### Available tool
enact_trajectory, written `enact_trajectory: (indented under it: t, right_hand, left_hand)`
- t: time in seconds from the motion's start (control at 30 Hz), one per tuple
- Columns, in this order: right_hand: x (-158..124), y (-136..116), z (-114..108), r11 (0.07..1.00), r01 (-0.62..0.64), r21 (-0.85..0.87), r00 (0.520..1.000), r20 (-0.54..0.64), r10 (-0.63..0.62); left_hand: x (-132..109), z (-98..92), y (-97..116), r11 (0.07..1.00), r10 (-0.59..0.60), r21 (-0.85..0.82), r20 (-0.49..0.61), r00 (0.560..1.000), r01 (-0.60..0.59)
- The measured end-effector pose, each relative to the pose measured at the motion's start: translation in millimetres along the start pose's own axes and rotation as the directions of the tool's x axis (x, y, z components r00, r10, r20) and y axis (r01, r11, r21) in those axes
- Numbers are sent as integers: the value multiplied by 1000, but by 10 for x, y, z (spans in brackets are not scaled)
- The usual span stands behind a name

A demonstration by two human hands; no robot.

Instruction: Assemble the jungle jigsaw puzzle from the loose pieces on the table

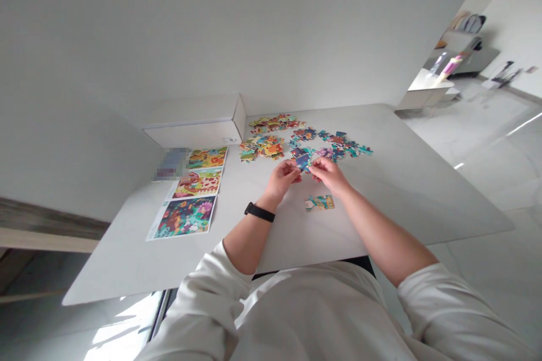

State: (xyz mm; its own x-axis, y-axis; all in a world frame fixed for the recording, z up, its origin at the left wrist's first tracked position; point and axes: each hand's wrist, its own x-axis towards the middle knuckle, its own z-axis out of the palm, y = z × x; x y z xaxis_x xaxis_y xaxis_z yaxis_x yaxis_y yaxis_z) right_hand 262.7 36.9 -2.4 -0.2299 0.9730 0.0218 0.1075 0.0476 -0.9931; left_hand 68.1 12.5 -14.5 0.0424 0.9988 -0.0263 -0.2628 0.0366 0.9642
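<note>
Between my two hands is a dark blue jigsaw puzzle piece (302, 161), raised above the table's near middle. My left hand (283, 176) pinches its left side, fingers closed. On its right edge the fingertips of my right hand (329, 175) are closed too; whether a second piece is in them I cannot make out. Just below the hands lies a small joined strip of puzzle pieces (320, 203), teal and orange. Beyond my fingers spreads a pile of blue, purple and teal puzzle pieces (345, 144).
Farther back are a yellow-orange pile of pieces (269, 148) and a red-green pile (275, 122). A white box (192, 124) stands against the wall. Printed picture sheets (186, 217) lie on the left of the white table (423, 197). The table's right edge borders open floor.
</note>
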Motion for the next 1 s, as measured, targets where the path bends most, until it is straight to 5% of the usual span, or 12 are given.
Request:
enact_trajectory:
  t: [0.13, 0.27, 0.37, 0.5, 0.73, 0.83, 1.0]
  right_hand:
    - [11, 50, -16, 996, 29, -81, 1000, -2, -30]
    - [11, 101, -63, 965, 80, -250, 996, 48, -70]
    - [-8, 88, -101, 911, 104, -399, 995, 51, -91]
    - [-44, 5, -159, 817, 118, -564, 992, 104, -71]
    - [-125, -135, -324, 730, 244, -638, 935, 355, -2]
    - [-185, -184, -349, 691, 321, -647, 884, 466, 26]
    - [-304, -274, -257, 591, 395, -703, 831, 548, 96]
  left_hand:
    - [27, -25, 63, 990, 51, 128, 18, 999, -53]
    - [26, -284, 255, 916, 67, 394, 38, 997, -76]
    - [-1, -609, 402, 751, 28, 659, -93, 995, 41]
    - [-46, -899, 454, 393, 92, 906, -210, 974, 158]
    - [-70, -857, 327, 104, 246, 992, 47, 968, -74]
    - [-45, -826, 276, 84, 192, 981, 155, 969, -174]
    - [-37, -790, 230, 92, 175, 986, 119, 977, -137]
